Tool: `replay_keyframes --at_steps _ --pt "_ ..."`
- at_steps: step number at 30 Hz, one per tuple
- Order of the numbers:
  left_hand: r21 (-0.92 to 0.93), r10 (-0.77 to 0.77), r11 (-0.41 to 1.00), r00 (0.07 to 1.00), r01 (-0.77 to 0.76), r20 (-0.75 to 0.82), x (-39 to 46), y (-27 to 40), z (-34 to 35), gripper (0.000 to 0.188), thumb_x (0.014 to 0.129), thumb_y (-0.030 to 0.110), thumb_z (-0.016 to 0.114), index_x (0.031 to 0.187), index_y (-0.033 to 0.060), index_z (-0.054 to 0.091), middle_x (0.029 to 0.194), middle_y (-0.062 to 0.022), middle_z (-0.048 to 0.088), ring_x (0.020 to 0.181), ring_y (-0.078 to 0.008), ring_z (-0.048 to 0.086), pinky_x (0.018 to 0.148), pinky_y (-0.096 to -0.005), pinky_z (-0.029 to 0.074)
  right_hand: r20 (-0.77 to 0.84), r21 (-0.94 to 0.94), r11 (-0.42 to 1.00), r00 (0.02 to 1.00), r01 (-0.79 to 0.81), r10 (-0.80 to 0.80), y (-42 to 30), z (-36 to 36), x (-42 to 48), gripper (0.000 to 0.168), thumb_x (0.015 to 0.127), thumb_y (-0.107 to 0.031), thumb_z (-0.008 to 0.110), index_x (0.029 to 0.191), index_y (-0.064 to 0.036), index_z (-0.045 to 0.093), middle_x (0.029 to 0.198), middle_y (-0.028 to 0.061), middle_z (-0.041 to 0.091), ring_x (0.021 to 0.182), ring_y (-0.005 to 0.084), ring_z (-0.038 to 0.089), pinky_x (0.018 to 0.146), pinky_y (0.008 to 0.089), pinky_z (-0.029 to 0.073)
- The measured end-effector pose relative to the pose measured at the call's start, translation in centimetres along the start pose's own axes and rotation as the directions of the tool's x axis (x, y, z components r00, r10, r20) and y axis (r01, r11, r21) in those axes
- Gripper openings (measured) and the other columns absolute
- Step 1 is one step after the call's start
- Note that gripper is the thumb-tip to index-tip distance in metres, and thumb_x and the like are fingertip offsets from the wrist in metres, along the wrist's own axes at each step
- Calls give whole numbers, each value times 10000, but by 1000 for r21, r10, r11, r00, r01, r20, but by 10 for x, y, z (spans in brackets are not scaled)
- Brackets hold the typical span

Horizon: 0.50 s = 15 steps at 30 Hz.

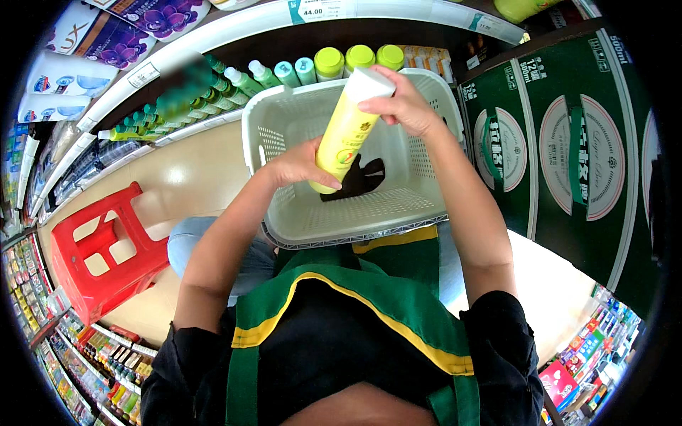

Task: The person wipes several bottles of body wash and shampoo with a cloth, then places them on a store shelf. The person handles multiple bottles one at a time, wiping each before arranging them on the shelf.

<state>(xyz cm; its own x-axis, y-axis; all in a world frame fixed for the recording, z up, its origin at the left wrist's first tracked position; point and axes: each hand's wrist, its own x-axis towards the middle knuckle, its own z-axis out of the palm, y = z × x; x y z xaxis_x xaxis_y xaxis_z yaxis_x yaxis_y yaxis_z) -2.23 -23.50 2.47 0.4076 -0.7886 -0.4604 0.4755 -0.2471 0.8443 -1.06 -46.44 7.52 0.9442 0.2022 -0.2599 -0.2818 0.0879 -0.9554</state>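
A yellow bottle with a white cap (346,133) is held tilted between my two hands, over a pale plastic basket (426,207). My left hand (298,168) grips its lower end, the thumb across the front near the base. My right hand (399,101) is closed around the white cap. Beneath the bottle, a dark brown cloth or glove (367,178) lies on the basket's floor, partly hidden by the bottle. The basket has perforated walls and stands right in front of my body.
Beyond the basket, a low shelf holds yellow-green lidded containers (359,57) and green bottles (245,82). Stacked green beer cartons (575,154) rise close on the right. A red plastic stool (106,250) lies on the floor at left. A white price-tag rail (362,9) curves above.
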Motion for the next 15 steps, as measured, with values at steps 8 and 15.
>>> replay_keyframes --at_steps 8,15 --pt "-243 179 956 983 -166 36 6 38 26 734 623 27 759 1283 59 438 1119 -74 581 984 -188 598 890 -340 479 -213 70 963 947 259 -240 -34 9 -34 507 755 -272 746 1131 -38 499 869 21 594 554 55 502 416 187 380" --pt "332 477 830 879 -449 -2 44 99 40 693 612 90 735 1224 24 418 1063 -108 566 996 -196 559 859 -333 455 -241 -346 909 915 230 -323 -52 6 -72 535 729 -107 763 1179 12 499 1115 87 589 998 157 584 867 304 473"
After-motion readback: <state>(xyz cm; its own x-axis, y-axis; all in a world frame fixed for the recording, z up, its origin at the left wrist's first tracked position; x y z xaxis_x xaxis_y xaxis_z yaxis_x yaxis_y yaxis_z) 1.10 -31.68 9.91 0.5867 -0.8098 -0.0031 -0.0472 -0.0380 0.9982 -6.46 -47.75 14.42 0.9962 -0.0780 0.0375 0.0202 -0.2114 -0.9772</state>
